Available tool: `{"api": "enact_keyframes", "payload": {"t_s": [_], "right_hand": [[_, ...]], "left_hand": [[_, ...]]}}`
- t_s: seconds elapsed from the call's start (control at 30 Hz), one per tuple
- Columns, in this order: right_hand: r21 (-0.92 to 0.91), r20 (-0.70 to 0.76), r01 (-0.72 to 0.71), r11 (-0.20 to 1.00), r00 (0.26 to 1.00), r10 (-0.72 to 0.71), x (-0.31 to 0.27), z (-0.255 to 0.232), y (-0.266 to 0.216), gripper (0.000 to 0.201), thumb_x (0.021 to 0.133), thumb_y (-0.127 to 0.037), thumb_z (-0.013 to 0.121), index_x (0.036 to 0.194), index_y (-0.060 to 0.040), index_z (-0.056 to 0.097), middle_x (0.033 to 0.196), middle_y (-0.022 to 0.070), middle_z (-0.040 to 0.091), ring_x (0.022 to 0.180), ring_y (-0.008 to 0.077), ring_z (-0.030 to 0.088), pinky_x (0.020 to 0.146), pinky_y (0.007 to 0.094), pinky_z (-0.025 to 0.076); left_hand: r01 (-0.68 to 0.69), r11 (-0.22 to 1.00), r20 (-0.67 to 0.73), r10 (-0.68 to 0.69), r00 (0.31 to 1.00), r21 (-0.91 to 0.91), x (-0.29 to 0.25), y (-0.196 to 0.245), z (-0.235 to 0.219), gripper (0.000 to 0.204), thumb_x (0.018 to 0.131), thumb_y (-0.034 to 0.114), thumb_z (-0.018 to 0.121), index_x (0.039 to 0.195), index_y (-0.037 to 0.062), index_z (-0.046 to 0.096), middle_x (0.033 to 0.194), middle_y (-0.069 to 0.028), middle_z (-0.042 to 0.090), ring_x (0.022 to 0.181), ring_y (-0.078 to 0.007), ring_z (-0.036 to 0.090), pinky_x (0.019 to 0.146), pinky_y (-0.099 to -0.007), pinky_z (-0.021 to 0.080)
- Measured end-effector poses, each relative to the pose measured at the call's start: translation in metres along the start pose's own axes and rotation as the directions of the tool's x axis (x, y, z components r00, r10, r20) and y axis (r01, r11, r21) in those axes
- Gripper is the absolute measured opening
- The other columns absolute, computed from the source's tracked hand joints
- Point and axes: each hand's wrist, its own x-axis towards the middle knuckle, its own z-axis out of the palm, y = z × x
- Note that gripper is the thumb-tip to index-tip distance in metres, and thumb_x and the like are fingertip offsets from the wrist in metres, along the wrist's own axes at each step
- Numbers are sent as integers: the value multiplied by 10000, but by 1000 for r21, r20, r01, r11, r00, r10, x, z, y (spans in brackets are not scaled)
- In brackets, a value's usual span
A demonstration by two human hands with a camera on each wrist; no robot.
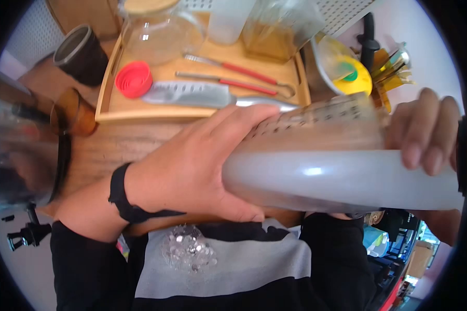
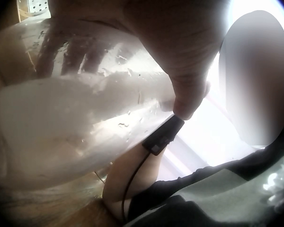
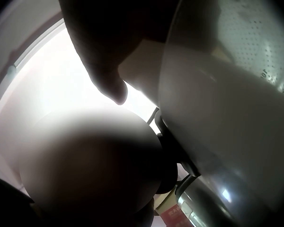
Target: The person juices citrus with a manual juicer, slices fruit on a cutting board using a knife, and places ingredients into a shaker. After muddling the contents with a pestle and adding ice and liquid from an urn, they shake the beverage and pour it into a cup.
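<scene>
A large clear container (image 1: pixel 316 124) with dark printed markings lies sideways in the air, a greyish-white layer showing along its near side. My left hand (image 1: pixel 192 166) grips its left end, fingers over the far side and thumb along the near side. At the other end, my right hand (image 1: pixel 425 132) holds it with fingers over the top and a part of the hand below. In the left wrist view drops dot the container wall (image 2: pixel 80 109), under my left hand (image 2: pixel 175 42). The right wrist view shows my right hand (image 3: pixel 109 56) dark beside the container (image 3: pixel 222 118).
Behind is a wooden tray (image 1: pixel 155 115) with a knife (image 1: pixel 192 95), red-handled tools (image 1: pixel 249 72), a red cap (image 1: pixel 134 79) and glass vessels. A dark cup (image 1: pixel 83 57) and an amber glass (image 1: pixel 73 111) stand left, near a large dark shiny object (image 1: pixel 23 140).
</scene>
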Motion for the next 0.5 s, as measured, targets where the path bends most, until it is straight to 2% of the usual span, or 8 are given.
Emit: {"api": "enact_keyframes", "payload": {"t_s": [0.03, 0.07, 0.13, 0.17, 0.27, 0.3, 0.33, 0.5], "right_hand": [[-8, -187, 273, 962, 945, -270, 8, 23, 14, 386, 805, -324, 788, 1007, -95, 551, 959, 51, 578, 820, 171, 573, 726, 268, 490], [-49, -182, 286, 957, 940, -290, 11, 35, 22, 386, 805, -324, 788, 1007, -95, 551, 959, 51, 578, 820, 171, 573, 726, 268, 490], [-1, -370, 447, 895, 831, -416, 11, 44, 30, 486, 805, -351, 779, 1069, -55, 498, 960, 93, 555, 866, 224, 567, 744, 289, 488], [27, -247, 490, 871, 848, -469, 14, 30, 30, 493, 815, -368, 770, 1038, -23, 498, 938, 132, 550, 844, 252, 567, 757, 302, 508], [44, -315, 502, 864, 827, -465, 14, 34, 33, 523, 811, -397, 771, 1042, -15, 498, 926, 128, 558, 820, 247, 571, 743, 292, 526], [27, -357, 553, 833, 784, -508, 20, 41, 38, 542, 807, -419, 769, 1036, -7, 502, 911, 134, 565, 804, 245, 580, 715, 285, 541], [36, -335, 539, 841, 800, -498, 21, 38, 39, 542, 797, -422, 779, 1024, -11, 506, 897, 132, 573, 786, 240, 591, 684, 289, 549], [-23, -440, 536, 844, 753, -490, 19, 47, 36, 554, 785, -440, 784, 1014, -16, 511, 879, 128, 586, 745, 232, 600, 671, 290, 552]], "left_hand": [[16, 999, 25, -15, 1000, -38, 1, 0, -1, 1155, 513, 387, 918, 1438, 48, 314, 1313, -177, 484, 1194, -318, 508, 1014, -392, 402], [-22, 1000, 22, 22, 1000, -17, 2, 1, -2, 1155, 513, 387, 918, 1438, 48, 314, 1313, -177, 484, 1194, -318, 508, 1014, -392, 402], [-37, 999, -1, 37, 999, -16, 4, 4, -3, 1019, 580, 334, 868, 1396, 24, 342, 1273, -207, 490, 1160, -380, 510, 981, -409, 422], [-67, 998, 3, 67, 998, -2, 4, 5, -3, 1019, 580, 334, 868, 1396, 24, 342, 1273, -207, 490, 1160, -380, 510, 981, -409, 422], [-16, 1000, 43, 17, 999, -12, 3, 6, -4, 1031, 577, 324, 875, 1401, 18, 335, 1277, -199, 492, 1167, -360, 511, 990, -395, 415], [21, 999, 49, -19, 999, -39, 3, 6, -4, 1035, 575, 314, 879, 1404, 21, 332, 1279, -197, 491, 1169, -352, 511, 993, -392, 412], [60, 996, 57, -57, 997, -67, 3, 6, -4, 1040, 572, 303, 883, 1407, 24, 329, 1281, -194, 490, 1171, -345, 511, 996, -389, 409], [69, 990, 66, -62, 996, -122, 3, 3, -3, 1063, 570, 287, 891, 1424, 29, 313, 1281, -197, 482, 1167, -334, 513, 1001, -391, 408]]}}
